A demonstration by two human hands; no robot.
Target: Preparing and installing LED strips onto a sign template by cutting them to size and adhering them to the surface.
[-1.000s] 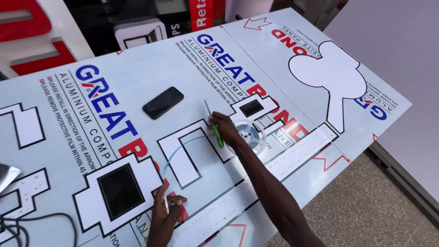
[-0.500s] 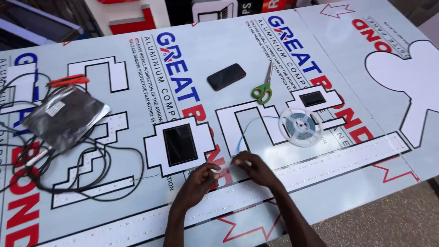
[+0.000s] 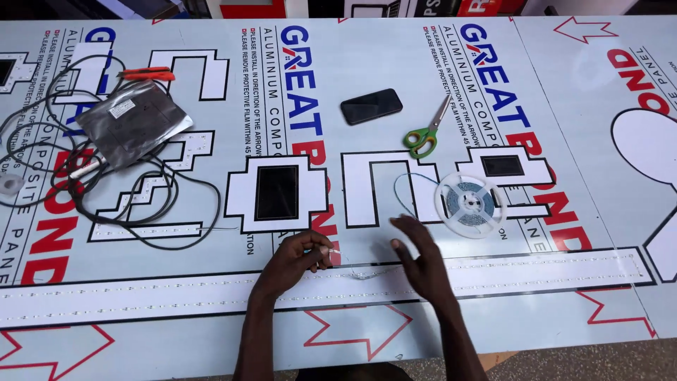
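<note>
The left hand (image 3: 295, 259) pinches the end of a thin light strip (image 3: 356, 274) between thumb and fingers, just above the long white channel (image 3: 536, 271) cut into the panel sheet (image 3: 176, 339) that covers the bench. The strip's long axis runs left to right, along the channel, from the left hand toward the right hand (image 3: 423, 262), which hovers over it with fingers spread, grasping nothing.

The near edge of the sheet lies just below the wrists, with bare floor beyond at the lower right. Open sheet stretches along the channel to both sides of the hands.

Just beyond the right hand sits a white reel (image 3: 470, 204); green-handled scissors (image 3: 425, 134) and a dark phone (image 3: 371, 106) lie farther back. A tangle of black cable (image 3: 151, 212) and a silver pouch (image 3: 132, 123) occupy the far left.
</note>
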